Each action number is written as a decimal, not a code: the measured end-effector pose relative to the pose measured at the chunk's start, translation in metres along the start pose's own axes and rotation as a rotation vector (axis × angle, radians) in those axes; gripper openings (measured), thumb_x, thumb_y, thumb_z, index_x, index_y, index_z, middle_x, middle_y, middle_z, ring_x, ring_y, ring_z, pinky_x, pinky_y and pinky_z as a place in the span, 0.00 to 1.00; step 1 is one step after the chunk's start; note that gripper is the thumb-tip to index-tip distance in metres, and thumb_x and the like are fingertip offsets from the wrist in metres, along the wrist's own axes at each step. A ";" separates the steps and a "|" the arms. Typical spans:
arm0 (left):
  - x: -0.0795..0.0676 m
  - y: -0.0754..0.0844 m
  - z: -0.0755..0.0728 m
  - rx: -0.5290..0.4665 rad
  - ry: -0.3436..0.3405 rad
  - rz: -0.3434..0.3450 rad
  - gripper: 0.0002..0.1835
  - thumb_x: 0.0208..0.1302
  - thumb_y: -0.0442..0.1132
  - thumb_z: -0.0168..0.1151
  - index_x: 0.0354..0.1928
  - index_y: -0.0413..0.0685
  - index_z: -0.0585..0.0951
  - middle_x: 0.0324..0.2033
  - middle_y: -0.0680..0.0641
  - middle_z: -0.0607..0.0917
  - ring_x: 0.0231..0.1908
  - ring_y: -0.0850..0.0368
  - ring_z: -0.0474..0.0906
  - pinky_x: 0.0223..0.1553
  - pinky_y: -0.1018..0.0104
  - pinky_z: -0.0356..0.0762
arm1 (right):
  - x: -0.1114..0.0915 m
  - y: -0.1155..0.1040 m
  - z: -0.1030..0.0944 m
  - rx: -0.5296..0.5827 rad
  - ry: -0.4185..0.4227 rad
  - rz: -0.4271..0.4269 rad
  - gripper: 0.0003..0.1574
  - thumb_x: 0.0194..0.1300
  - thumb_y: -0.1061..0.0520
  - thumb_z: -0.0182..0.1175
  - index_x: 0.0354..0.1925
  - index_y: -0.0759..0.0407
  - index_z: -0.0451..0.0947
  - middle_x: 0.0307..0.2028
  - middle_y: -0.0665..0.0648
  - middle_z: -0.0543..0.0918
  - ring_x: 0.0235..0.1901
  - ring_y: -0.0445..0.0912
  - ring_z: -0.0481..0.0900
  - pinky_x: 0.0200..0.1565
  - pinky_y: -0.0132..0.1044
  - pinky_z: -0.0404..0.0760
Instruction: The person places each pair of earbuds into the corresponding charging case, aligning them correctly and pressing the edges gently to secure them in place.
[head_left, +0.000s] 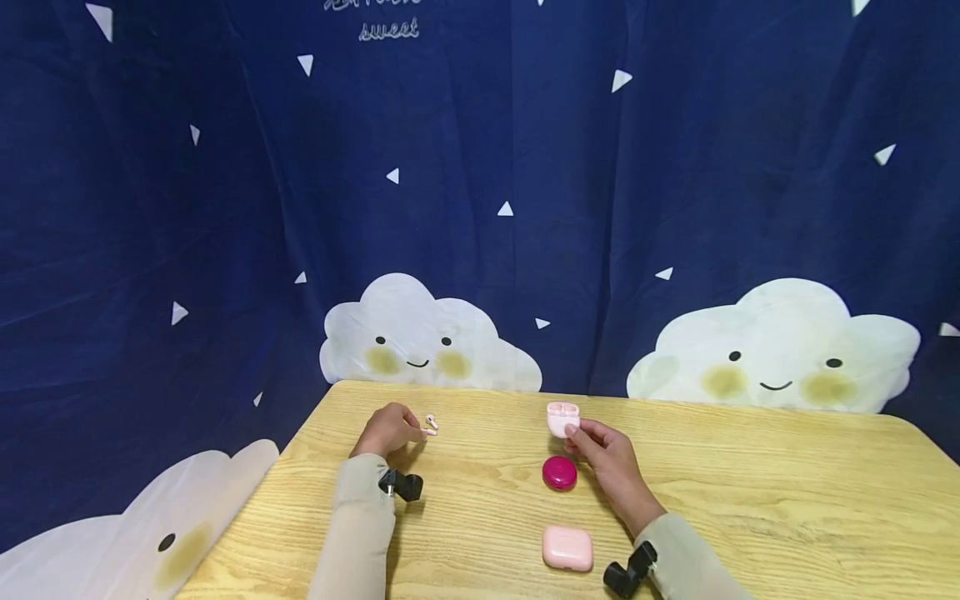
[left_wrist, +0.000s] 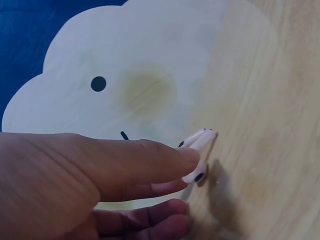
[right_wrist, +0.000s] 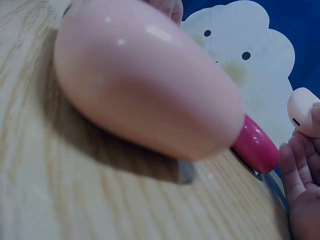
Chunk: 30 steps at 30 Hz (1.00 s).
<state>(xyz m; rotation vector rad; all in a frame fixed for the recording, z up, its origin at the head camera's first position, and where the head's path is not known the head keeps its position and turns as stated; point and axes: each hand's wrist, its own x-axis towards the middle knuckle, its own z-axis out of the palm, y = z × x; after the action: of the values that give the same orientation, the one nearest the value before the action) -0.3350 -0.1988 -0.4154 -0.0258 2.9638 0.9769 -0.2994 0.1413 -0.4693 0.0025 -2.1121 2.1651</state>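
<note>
My left hand is at the table's far left and pinches a pale pink earbud between thumb and fingers, close over the wood. Just beyond the fingertips a second earbud shows in the head view. Toward the middle, my right hand holds a pale pink earbud case by its lower right side, thumb on the front. Two slots show in its top. Nearer the wrist lies a round magenta case, and closer to the front a rounded pink case.
The wooden table has its far edge against a dark blue curtain printed with clouds and white triangles. In the right wrist view the rounded pink case fills the foreground.
</note>
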 end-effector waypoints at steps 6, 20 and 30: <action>0.003 -0.002 0.007 0.003 -0.006 -0.005 0.08 0.53 0.35 0.69 0.23 0.44 0.78 0.17 0.52 0.74 0.18 0.58 0.67 0.22 0.66 0.65 | 0.000 0.001 0.001 0.007 0.005 -0.003 0.25 0.64 0.52 0.64 0.52 0.70 0.77 0.38 0.61 0.83 0.36 0.45 0.82 0.45 0.35 0.81; 0.005 0.001 0.013 0.045 0.036 -0.015 0.25 0.52 0.39 0.71 0.08 0.53 0.65 0.08 0.56 0.63 0.13 0.60 0.57 0.18 0.68 0.57 | 0.002 0.003 0.001 0.006 0.009 -0.013 0.26 0.64 0.52 0.65 0.50 0.71 0.77 0.38 0.64 0.83 0.35 0.44 0.82 0.43 0.34 0.82; 0.004 0.002 0.015 0.073 0.043 -0.024 0.23 0.54 0.38 0.69 0.09 0.52 0.66 0.08 0.55 0.65 0.13 0.59 0.59 0.18 0.67 0.57 | 0.002 0.003 0.001 0.017 0.002 -0.010 0.25 0.64 0.52 0.65 0.50 0.71 0.77 0.38 0.64 0.83 0.35 0.44 0.82 0.43 0.34 0.82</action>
<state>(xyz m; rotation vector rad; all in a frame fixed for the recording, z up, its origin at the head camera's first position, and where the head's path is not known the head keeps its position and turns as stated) -0.3393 -0.1886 -0.4266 -0.0817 3.0284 0.8758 -0.3016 0.1405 -0.4718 0.0120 -2.0877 2.1761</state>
